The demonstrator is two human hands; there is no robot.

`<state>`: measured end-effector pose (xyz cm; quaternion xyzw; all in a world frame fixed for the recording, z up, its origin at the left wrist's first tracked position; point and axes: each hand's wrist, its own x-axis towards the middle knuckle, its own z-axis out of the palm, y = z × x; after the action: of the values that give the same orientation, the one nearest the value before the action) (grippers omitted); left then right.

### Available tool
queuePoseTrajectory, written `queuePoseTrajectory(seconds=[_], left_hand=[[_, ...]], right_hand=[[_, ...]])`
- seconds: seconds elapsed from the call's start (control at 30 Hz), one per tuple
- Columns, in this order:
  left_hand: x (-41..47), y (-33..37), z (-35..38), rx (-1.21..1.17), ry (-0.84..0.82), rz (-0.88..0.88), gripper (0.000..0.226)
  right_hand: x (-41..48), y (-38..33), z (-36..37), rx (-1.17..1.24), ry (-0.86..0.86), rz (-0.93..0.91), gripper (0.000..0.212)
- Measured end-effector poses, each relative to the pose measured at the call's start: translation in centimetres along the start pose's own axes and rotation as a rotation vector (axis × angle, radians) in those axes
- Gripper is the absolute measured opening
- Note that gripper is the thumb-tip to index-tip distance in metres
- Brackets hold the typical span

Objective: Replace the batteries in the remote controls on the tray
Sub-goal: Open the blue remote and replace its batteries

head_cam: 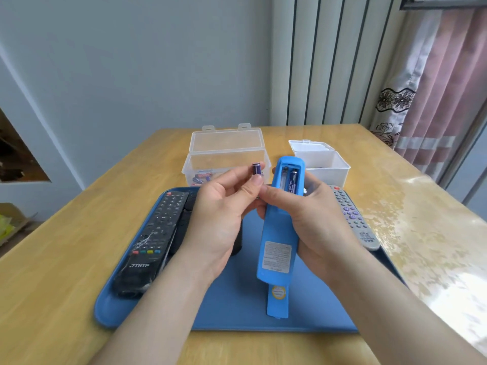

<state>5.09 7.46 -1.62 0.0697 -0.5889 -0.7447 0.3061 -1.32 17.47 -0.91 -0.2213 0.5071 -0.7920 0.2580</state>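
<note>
My right hand [313, 219] holds a blue remote [279, 233] back side up above the blue tray [237, 306]. Its battery bay is uncovered: one dark blue battery [292, 180] lies in the right slot, while the left slot looks empty. My left hand [221, 217] pinches a purple battery [257, 169] between thumb and fingers, just left of the bay. The blue battery cover [277, 302] lies on the tray below the remote. A black remote [150, 243] rests on the tray's left side, and a grey remote [354, 219] lies at its right edge.
A clear plastic box [226, 156] with its lid up holds several batteries behind the tray. A white open box [321, 160] stands to its right. A second dark remote [184, 222] lies partly under my left hand. The wooden table [79, 246] extends all around.
</note>
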Motion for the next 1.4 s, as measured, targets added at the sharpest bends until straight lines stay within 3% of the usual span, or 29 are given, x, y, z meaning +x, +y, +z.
queuePoseTrajectory(seconds=[0.07, 0.13, 0.2, 0.27, 0.43, 0.5, 0.6, 0.77, 0.97, 1.1, 1.2, 1.3, 1.4], left_hand=[[0.0, 0.0, -0.2, 0.161, 0.03, 0.04, 0.018], [0.1, -0.2, -0.7, 0.471, 0.053, 0.195, 0.017], [0.2, -0.1, -1.3, 0.845, 0.005, 0.4, 0.019], [0.2, -0.1, -1.5, 0.995, -0.021, 0.497, 0.025], [0.0, -0.1, -1.0, 0.842, -0.048, 0.383, 0.022], [0.1, -0.2, -0.7, 0.66, 0.024, 0.313, 0.008], [0.1, -0.1, -0.5, 0.525, 0.143, 0.313, 0.018], [-0.8, 0.0, 0.1, 0.607, 0.125, 0.508, 0.026], [-0.5, 0.6, 0.2, 0.331, 0.15, 0.496, 0.021], [-0.6, 0.4, 0.3, 0.364, 0.14, 0.472, 0.025], [-0.5, -0.2, 0.0, 0.609, 0.161, 0.529, 0.021], [-0.2, -0.4, -0.4, 0.884, 0.18, 0.71, 0.02], [0.1, -0.8, -0.5, 0.807, 0.126, 0.681, 0.024]], right_hand=[[0.0, -0.1, 0.0, -0.018, 0.001, 0.018, 0.017], [0.3, -0.3, -0.1, 0.024, 0.022, 0.119, 0.015], [0.4, -0.6, -0.3, 0.094, 0.052, 0.222, 0.028], [0.5, -0.6, -0.8, 0.035, 0.033, 0.202, 0.033], [0.5, -0.7, -1.3, 0.041, -0.061, 0.101, 0.014], [0.5, -0.6, -1.2, 0.039, -0.066, 0.086, 0.019], [0.5, -0.5, -0.9, 0.009, -0.044, 0.095, 0.025], [0.3, -0.7, -0.6, 0.054, -0.021, 0.192, 0.048], [0.2, -0.6, -0.4, -0.075, -0.029, 0.114, 0.061], [0.0, -0.3, -0.3, -0.129, -0.074, 0.049, 0.055], [-0.1, -0.3, -0.3, -0.149, -0.091, 0.02, 0.054], [-0.2, -0.2, -0.3, -0.178, -0.085, -0.02, 0.051], [-0.3, -0.1, -0.5, -0.157, -0.075, -0.015, 0.046]])
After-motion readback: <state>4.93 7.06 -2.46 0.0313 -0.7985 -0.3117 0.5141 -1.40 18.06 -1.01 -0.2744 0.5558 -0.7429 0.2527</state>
